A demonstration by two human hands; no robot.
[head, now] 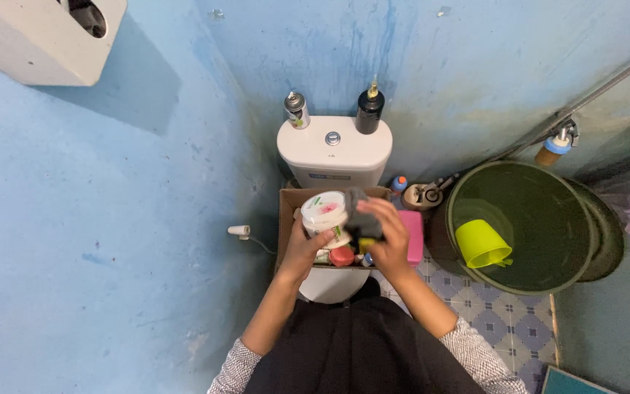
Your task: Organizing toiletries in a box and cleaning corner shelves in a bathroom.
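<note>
My left hand point(302, 249) holds a white round tub point(325, 214) with a pink patch on its lid, tilted over an open cardboard box point(286, 211). My right hand point(388, 237) grips a dark grey cloth or sponge point(362, 215) pressed against the tub's side. The box rests on the white toilet bowl point(329, 286) and holds a red cap point(342, 256), a pink item point(411, 235) and other small containers, mostly hidden by my hands.
On the white cistern point(333, 152) stand a spray can point(297, 110) and a black bottle point(370, 109). A green bucket point(526, 226) with a yellow scoop point(481, 243) stands at right. Blue walls close in left and behind; a white dispenser point(45, 36) hangs upper left.
</note>
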